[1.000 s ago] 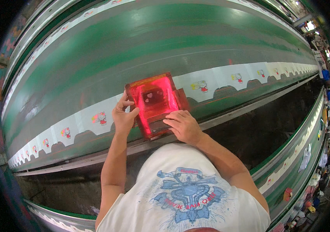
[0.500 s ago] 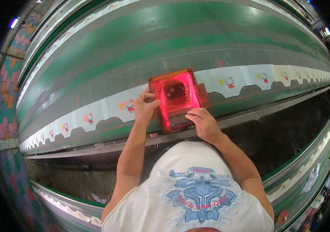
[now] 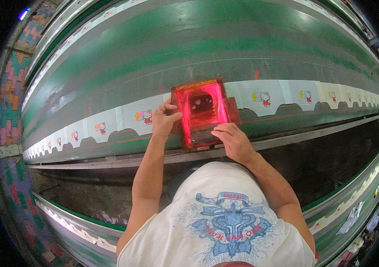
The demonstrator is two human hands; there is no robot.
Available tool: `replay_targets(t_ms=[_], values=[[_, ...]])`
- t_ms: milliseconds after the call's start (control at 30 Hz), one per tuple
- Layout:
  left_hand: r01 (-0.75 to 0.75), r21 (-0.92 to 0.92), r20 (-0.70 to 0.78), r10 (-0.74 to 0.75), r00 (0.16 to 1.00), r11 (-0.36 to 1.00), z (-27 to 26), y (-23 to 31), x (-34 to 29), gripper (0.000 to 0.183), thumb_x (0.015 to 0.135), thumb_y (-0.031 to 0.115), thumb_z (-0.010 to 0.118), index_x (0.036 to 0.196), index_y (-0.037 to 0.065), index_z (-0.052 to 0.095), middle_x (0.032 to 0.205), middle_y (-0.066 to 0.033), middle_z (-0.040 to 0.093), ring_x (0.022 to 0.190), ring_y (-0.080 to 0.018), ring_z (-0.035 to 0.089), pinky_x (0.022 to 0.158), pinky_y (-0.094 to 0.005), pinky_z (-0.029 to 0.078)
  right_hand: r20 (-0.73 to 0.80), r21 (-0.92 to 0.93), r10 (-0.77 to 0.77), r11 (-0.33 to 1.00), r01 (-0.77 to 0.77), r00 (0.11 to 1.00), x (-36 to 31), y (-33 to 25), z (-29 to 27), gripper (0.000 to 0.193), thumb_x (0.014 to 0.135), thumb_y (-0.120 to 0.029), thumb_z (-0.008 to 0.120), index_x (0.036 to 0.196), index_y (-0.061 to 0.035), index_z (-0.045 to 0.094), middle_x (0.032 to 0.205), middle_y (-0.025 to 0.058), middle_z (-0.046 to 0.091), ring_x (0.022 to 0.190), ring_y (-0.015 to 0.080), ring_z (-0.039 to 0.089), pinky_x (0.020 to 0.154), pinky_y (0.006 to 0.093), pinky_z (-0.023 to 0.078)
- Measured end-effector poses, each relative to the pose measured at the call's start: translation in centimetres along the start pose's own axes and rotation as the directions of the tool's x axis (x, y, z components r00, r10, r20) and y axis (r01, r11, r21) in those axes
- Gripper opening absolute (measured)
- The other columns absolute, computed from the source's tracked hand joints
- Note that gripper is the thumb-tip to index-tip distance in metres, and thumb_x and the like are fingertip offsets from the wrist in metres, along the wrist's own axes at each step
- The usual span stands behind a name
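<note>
A small screen printing frame (image 3: 221, 99), smeared with bright red ink, lies over a row of pale printed fabric pieces. Small heart shapes show in the dark window of its mesh. A dark grey strip (image 3: 200, 135) runs along its near side; I cannot tell whether it is a squeegee. My left hand (image 3: 167, 120) is closed on the frame's left rim, thumb and fingers pinching it. My right hand (image 3: 234, 141) has its fingers pinched together at the near right corner, by the strip's end. The fingertips are partly hidden.
Fabric pieces (image 3: 262, 98) with a cartoon cat print run along the long green table (image 3: 207, 58) on both sides of the frame. A metal rail (image 3: 296, 135) follows the near edge. Another table (image 3: 76, 213) with fabric stands behind me, across a dark aisle (image 3: 87, 187).
My view has tilted slightly. Both hands keep nearly the same places at the frame, which stays over the same spot in the fabric row.
</note>
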State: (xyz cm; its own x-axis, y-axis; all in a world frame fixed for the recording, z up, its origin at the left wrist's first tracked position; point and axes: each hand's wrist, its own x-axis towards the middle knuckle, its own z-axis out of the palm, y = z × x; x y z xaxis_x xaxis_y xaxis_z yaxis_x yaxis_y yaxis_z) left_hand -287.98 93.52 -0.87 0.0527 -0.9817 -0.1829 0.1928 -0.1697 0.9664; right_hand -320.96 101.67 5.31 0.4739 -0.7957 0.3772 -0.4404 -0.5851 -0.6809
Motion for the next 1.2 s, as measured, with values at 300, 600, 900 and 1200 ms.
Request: replay_targets(t_ms=[300,600,900,1200], values=[[0.026,-0.104,0.026,-0.024,0.999,0.994,0.0,-0.2,0.0,0.028,0.083,-0.018,0.087,0.100,0.000,0.075,0.182,-0.0229,0.054,0.153,-0.0261,0.066,0.118,-0.0396,0.059,0.147,-0.195,0.005,0.981,0.024,0.989,2.8,-1.7,0.5,0.045,0.093,-0.001,0.076,0.137,-0.0056,0.080,0.136,0.0124,0.076,0.129,0.0372,0.071,0.112,0.0520,0.056],[-0.004,-0.149,0.029,0.009,1.000,0.989,0.1,-0.8,0.1,0.027,0.082,-0.016,0.087,0.101,-0.001,0.076,0.184,-0.0250,0.050,0.150,-0.0230,0.067,0.114,-0.0379,0.060,0.330,-0.348,0.005,0.930,0.117,0.944,4.7,-2.3,0.6,0.036,0.097,-0.012,0.071,0.131,-0.0047,0.080,0.127,0.0144,0.077,0.123,0.0370,0.073,0.110,0.0512,0.058],[0.003,-0.048,0.012,-0.003,1.000,0.999,-0.3,-1.5,0.6,0.023,0.081,-0.011,0.090,0.096,-0.001,0.076,0.182,-0.0253,0.053,0.147,-0.0201,0.069,0.112,-0.0351,0.060,0.443,-0.265,0.110,0.964,0.013,0.890,11.8,3.1,-1.5,0.038,0.096,0.000,0.067,0.133,-0.0021,0.078,0.130,0.0198,0.080,0.129,0.0431,0.073,0.115,0.0538,0.057],[-0.046,0.063,0.010,0.045,0.999,0.997,-0.1,-1.5,0.4,0.021,0.085,-0.002,0.091,0.101,-0.002,0.077,0.180,-0.0273,0.054,0.144,-0.0196,0.070,0.108,-0.0336,0.060,0.211,-0.416,0.095,0.909,0.001,0.973,13.0,4.8,1.1,0.049,0.093,-0.001,0.071,0.141,-0.0081,0.081,0.132,0.0143,0.079,0.128,0.0390,0.073,0.113,0.0536,0.056]])
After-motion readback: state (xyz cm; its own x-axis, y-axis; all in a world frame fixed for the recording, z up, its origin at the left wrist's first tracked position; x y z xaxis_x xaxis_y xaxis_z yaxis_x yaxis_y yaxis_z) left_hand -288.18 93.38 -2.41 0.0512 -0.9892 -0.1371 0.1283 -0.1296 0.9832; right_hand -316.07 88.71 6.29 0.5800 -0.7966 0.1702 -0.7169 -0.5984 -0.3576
